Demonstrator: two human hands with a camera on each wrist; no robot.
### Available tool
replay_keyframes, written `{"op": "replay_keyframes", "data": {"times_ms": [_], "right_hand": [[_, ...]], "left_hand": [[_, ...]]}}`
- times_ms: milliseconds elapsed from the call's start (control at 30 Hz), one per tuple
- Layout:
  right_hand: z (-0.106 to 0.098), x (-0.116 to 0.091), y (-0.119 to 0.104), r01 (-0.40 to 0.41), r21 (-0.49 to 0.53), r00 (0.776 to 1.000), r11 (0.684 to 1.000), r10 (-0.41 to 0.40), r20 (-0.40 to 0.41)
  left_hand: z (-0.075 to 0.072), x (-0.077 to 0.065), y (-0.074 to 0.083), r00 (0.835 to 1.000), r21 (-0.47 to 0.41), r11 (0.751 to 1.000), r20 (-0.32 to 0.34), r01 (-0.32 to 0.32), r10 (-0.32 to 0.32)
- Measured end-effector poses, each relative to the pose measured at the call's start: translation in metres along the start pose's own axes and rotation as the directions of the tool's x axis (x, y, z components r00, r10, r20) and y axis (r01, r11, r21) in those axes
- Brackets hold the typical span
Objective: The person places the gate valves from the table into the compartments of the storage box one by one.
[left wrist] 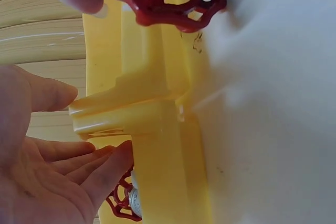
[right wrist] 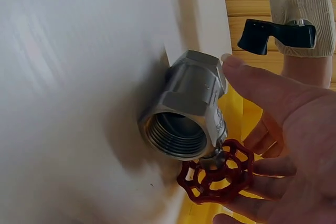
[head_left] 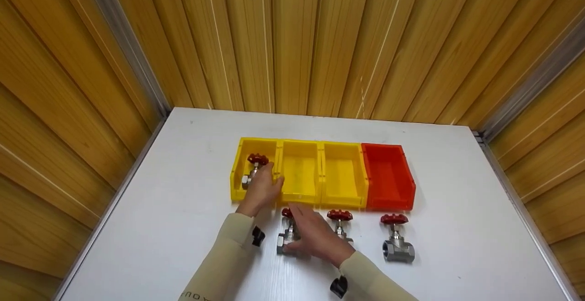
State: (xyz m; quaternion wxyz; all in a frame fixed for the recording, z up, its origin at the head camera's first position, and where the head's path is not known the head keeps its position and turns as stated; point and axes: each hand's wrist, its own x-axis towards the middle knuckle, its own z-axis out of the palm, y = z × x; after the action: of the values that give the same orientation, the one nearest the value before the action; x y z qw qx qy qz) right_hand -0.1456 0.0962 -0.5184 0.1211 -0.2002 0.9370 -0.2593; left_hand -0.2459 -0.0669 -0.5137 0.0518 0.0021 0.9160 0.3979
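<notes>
My left hand [head_left: 263,187] reaches into the leftmost yellow bin [head_left: 235,187], beside a metal gate valve [head_left: 247,181] with a red handwheel. In the left wrist view its fingers [left wrist: 100,182] are extended past the bin wall, close to that valve's handwheel [left wrist: 118,203], without gripping it. My right hand [head_left: 317,236] holds a second gate valve [right wrist: 191,93] in front of the bins. Its thumb lies against the hexagonal end of the body, and its fingers are at the red handwheel [right wrist: 218,179]. Whether this valve touches the table is unclear.
Two more yellow bins [head_left: 299,197] and a red bin [head_left: 390,203] continue the row. On the white table [head_left: 183,228], one gate valve [head_left: 339,215] is partly behind my right hand; another gate valve [head_left: 398,250] lies farther right. Wood-patterned panels [head_left: 292,40] surround the table.
</notes>
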Motion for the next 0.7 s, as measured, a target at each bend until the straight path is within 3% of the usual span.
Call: {"op": "replay_keyframes", "data": {"times_ms": [200,500,700], "right_hand": [[0.004,-0.001,0.0,0.014,-0.058,1.0,0.998,-0.015,-0.019],[0.01,-0.004,0.003,0.055,-0.129,0.996,0.99,-0.063,-0.062],[0.012,-0.002,0.002,0.031,-0.158,0.998,0.987,-0.039,-0.049]], "left_hand": [[0.004,0.001,-0.002,1.0,-0.022,1.0,0.014,0.001,0.0],[0.005,0.001,-0.005,0.997,-0.008,0.997,0.031,-0.077,0.077],[0.005,0.002,-0.005,0.999,-0.007,0.999,0.032,-0.044,0.044]]}}
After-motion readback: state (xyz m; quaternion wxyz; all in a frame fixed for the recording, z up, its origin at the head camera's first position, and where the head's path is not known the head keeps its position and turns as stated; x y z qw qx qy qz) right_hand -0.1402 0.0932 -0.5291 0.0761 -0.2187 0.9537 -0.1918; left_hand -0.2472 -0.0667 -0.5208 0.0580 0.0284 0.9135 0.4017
